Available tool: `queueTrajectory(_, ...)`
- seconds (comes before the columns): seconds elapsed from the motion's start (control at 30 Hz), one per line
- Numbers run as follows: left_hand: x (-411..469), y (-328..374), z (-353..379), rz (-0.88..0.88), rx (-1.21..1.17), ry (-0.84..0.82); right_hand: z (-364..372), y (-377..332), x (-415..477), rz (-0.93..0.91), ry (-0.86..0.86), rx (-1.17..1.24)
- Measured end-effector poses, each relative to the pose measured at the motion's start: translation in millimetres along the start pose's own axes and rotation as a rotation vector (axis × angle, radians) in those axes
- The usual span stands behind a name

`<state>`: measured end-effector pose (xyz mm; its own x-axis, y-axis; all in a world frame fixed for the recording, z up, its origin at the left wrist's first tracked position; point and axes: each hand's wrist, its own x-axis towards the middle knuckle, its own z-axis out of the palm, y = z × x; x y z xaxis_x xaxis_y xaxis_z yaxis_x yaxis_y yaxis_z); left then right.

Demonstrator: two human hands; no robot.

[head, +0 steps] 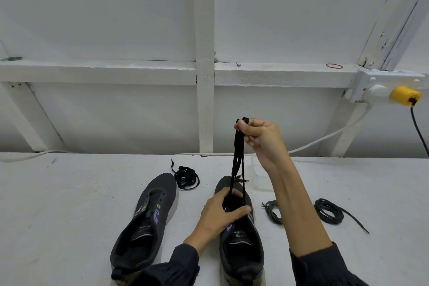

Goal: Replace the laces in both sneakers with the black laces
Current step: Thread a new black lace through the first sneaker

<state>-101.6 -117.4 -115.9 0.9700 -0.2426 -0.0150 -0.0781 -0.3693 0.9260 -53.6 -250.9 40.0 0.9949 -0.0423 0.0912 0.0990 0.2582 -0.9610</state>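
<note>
We are lacing the right sneaker [246, 251] on the surface [69, 193]: our right hand [262, 139] is keeping a tight grip, pinching the black lace [236, 158] up high, while our left hand [220, 211] is clasping the shoe's throat. Next, we judge, comes evening the strands, then threading higher eyelets.

Two dark grey sneakers [148, 213] of matt knit cloth sit on a rough, white-painted table [69, 204]; flat black woven laces [238, 158] look dull.

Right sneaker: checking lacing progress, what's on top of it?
Left hand grips the sneaker there; a black lace rises to the right hand. Eyelets under the hand are hidden.
</note>
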Motion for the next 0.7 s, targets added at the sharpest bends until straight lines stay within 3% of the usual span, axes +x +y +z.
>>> queueTrajectory(0.27, -7, 13, 0, 0.125, -0.204, 0.021, -9, 9, -6, 0.039, -0.122, -0.033)
queueTrajectory(0.43, -15, 53, -5, 0.23, -0.357, 0.02, -16, 12, -19, 0.029, -0.119, -0.255)
queueTrajectory(0.7, -36, 46, -26, 0.158, -0.522, 0.357, -45, 29, -62, 0.09, -0.095, -0.365)
